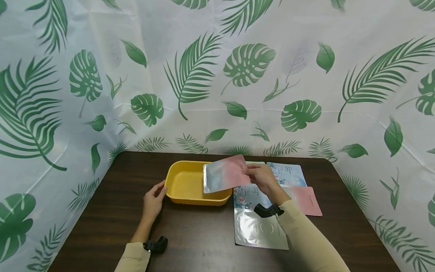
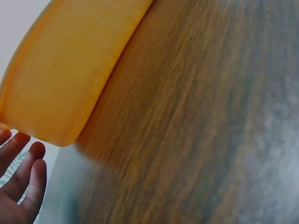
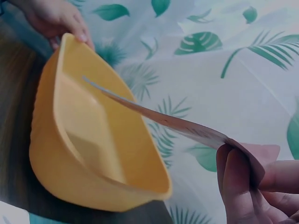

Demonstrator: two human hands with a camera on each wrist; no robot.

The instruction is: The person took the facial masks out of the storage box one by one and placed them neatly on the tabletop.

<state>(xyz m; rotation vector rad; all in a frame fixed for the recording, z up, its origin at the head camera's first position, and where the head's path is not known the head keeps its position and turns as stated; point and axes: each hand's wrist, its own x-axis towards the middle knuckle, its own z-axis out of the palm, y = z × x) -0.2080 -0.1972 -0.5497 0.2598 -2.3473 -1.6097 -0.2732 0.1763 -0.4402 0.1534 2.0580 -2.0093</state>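
My right hand point(image 1: 263, 176) pinches a pink and silver-blue sheet mask packet point(image 1: 225, 174) by its pink end. The flat packet is tilted over the right part of a yellow plastic bin point(image 1: 183, 178), whose visible inside is bare. In the right wrist view, the packet point(image 3: 163, 120) appears nearly edge-on between thumb and fingers. My left hand point(image 1: 153, 200) holds the bin's left end at the rim. In the left wrist view, several of its fingers point(image 2: 35, 179) spread loosely beside the bin's outer wall point(image 2: 70, 79).
More packets lie right of the bin: a silver one point(image 1: 256, 228) in front, blue floral ones point(image 1: 289, 173), a pink one point(image 1: 306, 200), and a pale green one, mostly hidden. The dark wooden table point(image 1: 193, 241) ends at a leaf-print curtain point(image 1: 210, 87).
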